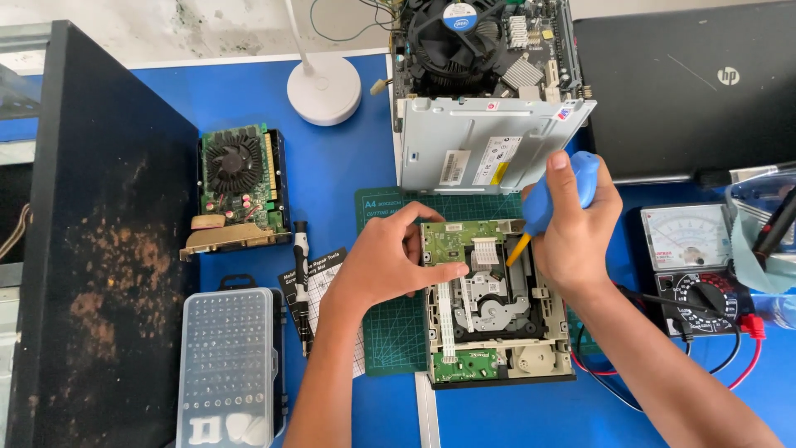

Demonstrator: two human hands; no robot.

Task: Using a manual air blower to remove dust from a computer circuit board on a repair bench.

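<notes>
Nearest me, the clear plastic case of screwdriver bits (230, 365) lies at the lower left of the blue bench (340, 174), a slim black screwdriver (302, 274) just beside it on a printed card.

Centre: the opened optical drive with its bare metal mechanism and green circuit boards (495, 303) sits on the green cutting mat (396, 328). My left hand (383, 265) rests on the drive's left edge, fingers (439, 271) curled over the rim and touching the board, steadying it, not closed round anything. My right hand (574, 232) is wrapped tight round the blue rubber air-blower bulb (560, 192), thumb on top; its yellow nozzle points down at the middle of the drive, just above the white ribbon connector.

Right of the drive, an analogue multimeter with black dial (695, 265), red and black leads trailing under my forearm.

Further off: the drive's grey metal cover (489, 153) lies just behind the mat; a green graphics card with black fan (239, 187) to the left; a white round lamp base (324, 89); a motherboard with round cooler fan (464, 41); a closed black laptop (688, 91) at the far right; a tall black rust-spotted panel (99, 249) along the left edge
</notes>
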